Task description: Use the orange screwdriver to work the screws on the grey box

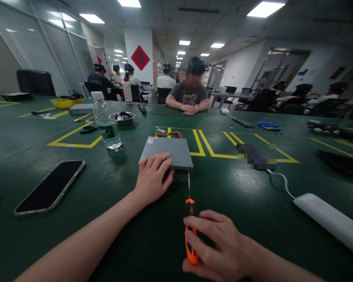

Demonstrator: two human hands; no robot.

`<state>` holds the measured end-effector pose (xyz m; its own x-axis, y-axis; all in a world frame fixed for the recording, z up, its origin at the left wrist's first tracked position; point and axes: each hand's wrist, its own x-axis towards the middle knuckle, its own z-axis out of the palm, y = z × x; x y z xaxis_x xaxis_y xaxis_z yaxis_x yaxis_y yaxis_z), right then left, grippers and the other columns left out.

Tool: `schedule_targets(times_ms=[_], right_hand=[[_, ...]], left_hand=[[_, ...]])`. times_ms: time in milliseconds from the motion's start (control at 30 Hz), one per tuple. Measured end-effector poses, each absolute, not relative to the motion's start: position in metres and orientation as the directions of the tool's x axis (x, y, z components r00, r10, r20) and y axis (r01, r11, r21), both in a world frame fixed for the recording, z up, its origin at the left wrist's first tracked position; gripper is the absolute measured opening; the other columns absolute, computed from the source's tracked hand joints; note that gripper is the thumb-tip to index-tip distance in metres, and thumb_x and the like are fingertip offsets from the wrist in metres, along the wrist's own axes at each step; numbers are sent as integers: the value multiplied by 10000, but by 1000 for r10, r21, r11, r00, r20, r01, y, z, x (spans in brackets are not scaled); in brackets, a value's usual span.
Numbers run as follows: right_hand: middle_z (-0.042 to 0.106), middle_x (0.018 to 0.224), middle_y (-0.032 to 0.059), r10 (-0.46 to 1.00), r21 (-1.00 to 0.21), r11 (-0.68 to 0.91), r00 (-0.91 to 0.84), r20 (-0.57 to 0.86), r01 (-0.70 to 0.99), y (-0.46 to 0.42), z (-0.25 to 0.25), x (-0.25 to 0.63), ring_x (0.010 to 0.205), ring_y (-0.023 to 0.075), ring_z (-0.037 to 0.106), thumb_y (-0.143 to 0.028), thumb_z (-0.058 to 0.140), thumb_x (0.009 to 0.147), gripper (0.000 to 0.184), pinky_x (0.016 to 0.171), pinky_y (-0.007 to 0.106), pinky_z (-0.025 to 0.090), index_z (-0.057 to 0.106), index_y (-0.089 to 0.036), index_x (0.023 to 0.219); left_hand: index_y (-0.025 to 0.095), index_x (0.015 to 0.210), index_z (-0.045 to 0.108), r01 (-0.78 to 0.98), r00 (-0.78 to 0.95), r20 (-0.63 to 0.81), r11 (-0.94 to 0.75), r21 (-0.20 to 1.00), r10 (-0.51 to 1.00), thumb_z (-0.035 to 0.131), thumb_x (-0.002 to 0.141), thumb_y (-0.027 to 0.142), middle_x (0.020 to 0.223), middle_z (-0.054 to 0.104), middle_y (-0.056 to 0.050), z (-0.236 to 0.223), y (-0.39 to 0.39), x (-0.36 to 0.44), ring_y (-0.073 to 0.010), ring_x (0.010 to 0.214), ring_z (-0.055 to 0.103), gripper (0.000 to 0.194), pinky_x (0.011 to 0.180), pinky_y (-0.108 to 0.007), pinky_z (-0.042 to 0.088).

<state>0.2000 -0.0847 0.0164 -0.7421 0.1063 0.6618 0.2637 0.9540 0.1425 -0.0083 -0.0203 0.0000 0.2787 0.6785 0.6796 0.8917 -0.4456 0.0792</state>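
A flat grey metal box (170,150) lies on the green table (217,203) in front of me. My left hand (151,178) rests on its near left corner, fingers laid over the lid and pressing it down. My right hand (220,246) is wrapped around the orange and black handle of a screwdriver (190,219). The thin shaft points away from me and its tip meets the near right edge of the box. Coloured wires (168,134) stick out behind the box.
A black phone (51,186) lies at the left, a water bottle (106,122) behind it. A white power brick (329,221) with its cable lies at the right. A metal bowl (124,118), a yellow tray (65,102) and tools sit farther back. A person sits across the table.
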Motion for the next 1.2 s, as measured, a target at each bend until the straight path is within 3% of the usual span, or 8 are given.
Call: schedule_targets(times_ms=[133,333,433,567,667,900,1067,1200], right_hand=[[677,856,113,107,126,954,-698,708,274,-83,12,200,713,143,650,-398,439,926,290,678,261,493,526,-125,882],[664,893,107,118,115,963,-764,634,245,-84,16,205,748,161,644,-341,357,937,307,676,305,489,547,-126,1048],[667,889,103,116,124,960,-760,639,251,-84,18,207,709,151,643,-350,393,940,294,680,300,486,558,-121,1022],[669,851,104,140,54,966,-691,709,251,-82,15,205,737,146,647,-429,455,916,342,675,263,488,494,-101,1005],[661,883,119,146,19,975,-706,693,221,-81,14,205,802,165,643,-458,355,930,393,686,278,495,474,-101,1044],[658,946,129,111,124,963,-773,625,238,-81,18,205,735,163,645,-404,354,947,356,669,307,482,530,-115,1059],[667,876,123,121,103,956,-688,716,275,-80,9,206,718,158,647,-426,444,910,297,658,291,486,487,-132,910],[653,922,140,138,84,961,-721,679,262,-81,9,207,797,174,644,-462,382,921,369,684,298,492,490,-114,977]], left_hand=[[228,1098,520,890,281,687,-450,75,670,475,847,291,1228,562,-66,1,-20,-9,-239,1120,481,262,876,-417,298],[217,1089,518,892,286,682,-447,67,673,460,857,294,1227,561,-63,1,-21,-9,-232,1123,481,251,877,-412,299],[215,1091,518,893,285,680,-445,68,675,461,857,297,1230,559,-64,0,-21,-9,-232,1126,480,254,880,-411,300],[217,1087,523,891,282,684,-447,72,672,465,855,295,1231,559,-66,0,-21,-9,-236,1125,481,252,884,-414,299],[226,1090,525,889,280,683,-451,80,675,467,852,286,1232,559,-68,1,-21,-9,-242,1125,481,251,885,-420,299],[233,1099,525,886,285,683,-456,79,672,478,845,278,1233,559,-71,1,-21,-9,-244,1128,476,262,883,-423,300],[222,1094,529,891,282,679,-448,77,677,473,849,283,1233,559,-70,1,-21,-9,-241,1122,482,259,880,-417,302],[223,1095,527,890,284,684,-450,74,672,466,854,286,1234,560,-69,1,-21,-9,-238,1122,484,257,882,-415,301]])
